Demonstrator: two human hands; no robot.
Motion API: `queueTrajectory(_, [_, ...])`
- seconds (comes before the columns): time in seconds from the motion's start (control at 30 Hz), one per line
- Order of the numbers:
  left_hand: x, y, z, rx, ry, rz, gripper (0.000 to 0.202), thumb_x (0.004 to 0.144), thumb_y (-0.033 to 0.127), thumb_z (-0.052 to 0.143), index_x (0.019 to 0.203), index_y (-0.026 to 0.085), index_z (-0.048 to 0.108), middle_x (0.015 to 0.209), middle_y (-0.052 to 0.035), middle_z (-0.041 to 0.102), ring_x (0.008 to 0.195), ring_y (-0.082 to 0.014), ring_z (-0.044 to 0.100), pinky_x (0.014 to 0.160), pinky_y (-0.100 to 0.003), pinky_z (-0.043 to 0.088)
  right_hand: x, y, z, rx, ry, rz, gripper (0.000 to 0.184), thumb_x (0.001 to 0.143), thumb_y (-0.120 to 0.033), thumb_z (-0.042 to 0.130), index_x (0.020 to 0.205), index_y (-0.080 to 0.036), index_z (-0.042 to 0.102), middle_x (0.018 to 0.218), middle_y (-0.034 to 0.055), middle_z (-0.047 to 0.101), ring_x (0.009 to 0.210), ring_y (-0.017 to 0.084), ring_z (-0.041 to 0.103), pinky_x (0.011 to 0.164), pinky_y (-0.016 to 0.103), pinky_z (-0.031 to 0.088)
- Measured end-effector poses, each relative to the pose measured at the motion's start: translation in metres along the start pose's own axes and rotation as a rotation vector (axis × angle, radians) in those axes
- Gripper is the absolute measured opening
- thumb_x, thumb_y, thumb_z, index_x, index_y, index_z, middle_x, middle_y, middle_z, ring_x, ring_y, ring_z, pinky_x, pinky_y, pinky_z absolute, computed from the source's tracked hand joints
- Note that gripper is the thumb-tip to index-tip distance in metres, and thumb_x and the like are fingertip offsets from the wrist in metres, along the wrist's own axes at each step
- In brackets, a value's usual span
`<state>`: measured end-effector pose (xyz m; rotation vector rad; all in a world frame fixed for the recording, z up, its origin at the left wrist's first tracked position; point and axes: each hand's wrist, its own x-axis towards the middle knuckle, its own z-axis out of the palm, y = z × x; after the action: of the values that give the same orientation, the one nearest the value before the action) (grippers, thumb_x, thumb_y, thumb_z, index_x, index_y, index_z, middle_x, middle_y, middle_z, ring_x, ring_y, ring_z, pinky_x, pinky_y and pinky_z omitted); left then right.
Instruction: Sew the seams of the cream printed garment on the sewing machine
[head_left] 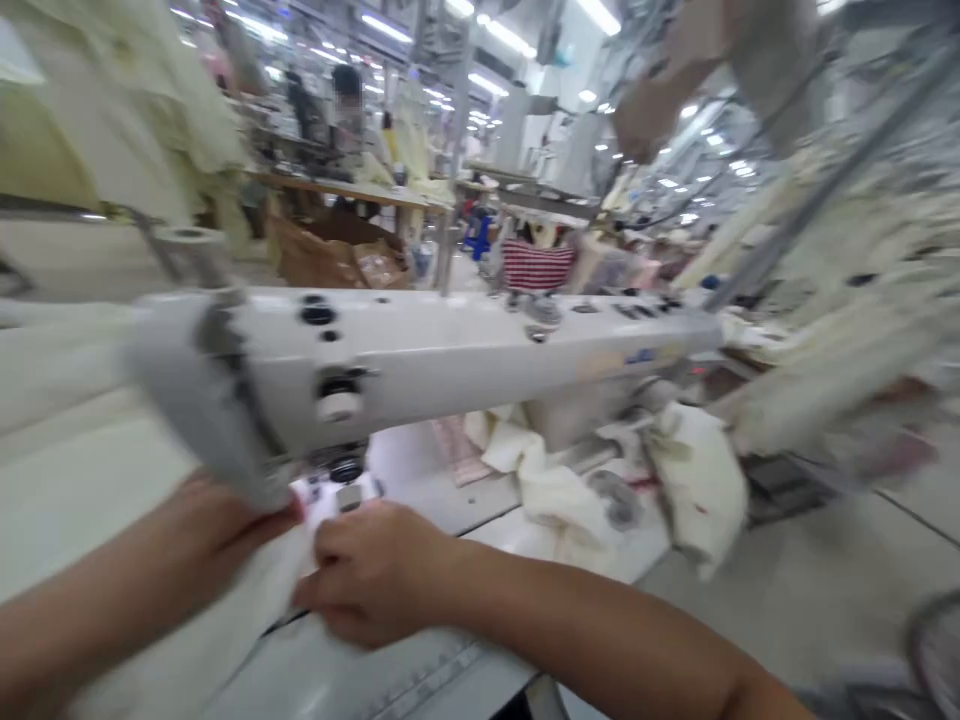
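Right hand (382,572): fingers curled in, pinching the edge of the white cloth (274,575) just in front of the needle area. Left hand (214,520): near the cloth on the other side, fingers partly behind the machine head and blurred, can't tell if it's gripping. Cloth lies between the hands and spreads left over the table (322,670). White sewing machine (465,345) spans the view above both hands. Right of the needle area: crumpled cream fabric (544,485) beside a pink piece (457,450). Beyond the machine: brown carton (315,255), red-and-white striped cloth (537,264).
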<state>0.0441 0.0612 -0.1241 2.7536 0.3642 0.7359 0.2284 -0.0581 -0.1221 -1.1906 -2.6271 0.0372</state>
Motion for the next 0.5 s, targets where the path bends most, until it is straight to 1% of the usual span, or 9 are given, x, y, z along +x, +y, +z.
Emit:
queueTrajectory(0.07, [0.007, 0.026, -0.007, 0.082, -0.099, -0.159, 0.026, 0.085, 0.014, 0.036, 0.074, 0.019, 0.059, 0.067, -0.0004, 0.061, 0.067, -0.016, 0.054, 0.067, -0.029, 0.037, 0.0, -0.002, -0.002, 0.08, 0.067, -0.005, 0.014, 0.076, -0.027, 0.049, 0.079, -0.024, 0.063, 0.077, 0.0, 0.055, 0.069, 0.014, 0.047, 0.06, 0.027, 0.036])
queueTrajectory(0.1, [0.009, 0.035, -0.01, 0.118, -0.176, -0.205, 0.022, 0.086, 0.015, 0.039, 0.078, 0.018, 0.059, 0.074, -0.0023, 0.061, 0.075, -0.017, 0.054, 0.071, -0.03, 0.037, 0.0, -0.003, -0.003, 0.121, 0.098, -0.011, 0.014, 0.078, -0.024, 0.048, 0.074, -0.021, 0.061, 0.075, 0.0017, 0.055, 0.068, 0.014, 0.047, 0.059, 0.027, 0.035])
queueTrajectory(0.13, [0.01, 0.041, -0.011, 0.17, -0.221, -0.25, 0.018, 0.087, 0.018, 0.042, 0.08, 0.018, 0.059, 0.082, -0.0039, 0.06, 0.083, -0.0185, 0.053, 0.076, -0.032, 0.037, 0.001, -0.003, -0.004, 0.167, 0.125, -0.01, 0.015, 0.08, -0.021, 0.045, 0.073, -0.02, 0.059, 0.075, 0.0027, 0.055, 0.068, 0.015, 0.047, 0.059, 0.027, 0.035])
queueTrajectory(0.17, [0.01, 0.044, -0.012, 0.207, -0.235, -0.28, 0.017, 0.088, 0.018, 0.043, 0.079, 0.018, 0.058, 0.087, -0.0044, 0.059, 0.086, -0.0192, 0.052, 0.079, -0.034, 0.037, 0.002, -0.003, -0.004, 0.208, 0.148, -0.001, 0.016, 0.081, -0.017, 0.043, 0.075, -0.018, 0.057, 0.074, 0.0028, 0.054, 0.069, 0.015, 0.047, 0.06, 0.027, 0.035])
queueTrajectory(0.27, [0.003, 0.045, -0.011, 0.224, -0.201, -0.388, 0.008, 0.087, 0.018, 0.046, 0.088, 0.018, 0.054, 0.094, -0.0041, 0.053, 0.089, -0.019, 0.05, 0.081, -0.035, 0.037, 0.004, -0.005, -0.004, 0.29, 0.18, 0.037, 0.012, 0.082, -0.012, 0.042, 0.075, -0.017, 0.05, 0.068, 0.0016, 0.052, 0.063, 0.014, 0.045, 0.057, 0.026, 0.033])
queueTrajectory(0.33, [-0.001, 0.045, -0.011, 0.187, -0.166, -0.437, 0.009, 0.084, 0.016, 0.048, 0.092, 0.018, 0.051, 0.097, -0.0037, 0.051, 0.09, -0.018, 0.049, 0.084, -0.035, 0.036, 0.004, -0.008, -0.005, 0.297, 0.182, 0.048, 0.008, 0.082, -0.012, 0.044, 0.081, -0.017, 0.05, 0.068, 0.001, 0.052, 0.062, 0.013, 0.044, 0.056, 0.025, 0.032])
queueTrajectory(0.43, [-0.002, 0.048, -0.016, 0.153, -0.137, -0.439, 0.009, 0.083, 0.014, 0.05, 0.091, 0.018, 0.049, 0.098, -0.0036, 0.049, 0.094, -0.0177, 0.048, 0.087, -0.035, 0.035, 0.004, -0.013, -0.004, 0.241, 0.196, 0.045, 0.011, 0.083, -0.013, 0.047, 0.091, -0.017, 0.053, 0.07, 0.0008, 0.055, 0.064, 0.014, 0.047, 0.058, 0.026, 0.033])
queueTrajectory(0.5, [-0.005, 0.056, -0.023, 0.144, -0.132, -0.432, 0.006, 0.085, 0.016, 0.049, 0.09, 0.018, 0.05, 0.098, -0.0039, 0.049, 0.095, -0.018, 0.047, 0.087, -0.036, 0.035, 0.005, -0.013, -0.004, 0.207, 0.203, 0.056, 0.008, 0.084, -0.016, 0.048, 0.085, -0.017, 0.055, 0.071, 0.0013, 0.054, 0.065, 0.014, 0.047, 0.058, 0.026, 0.034])
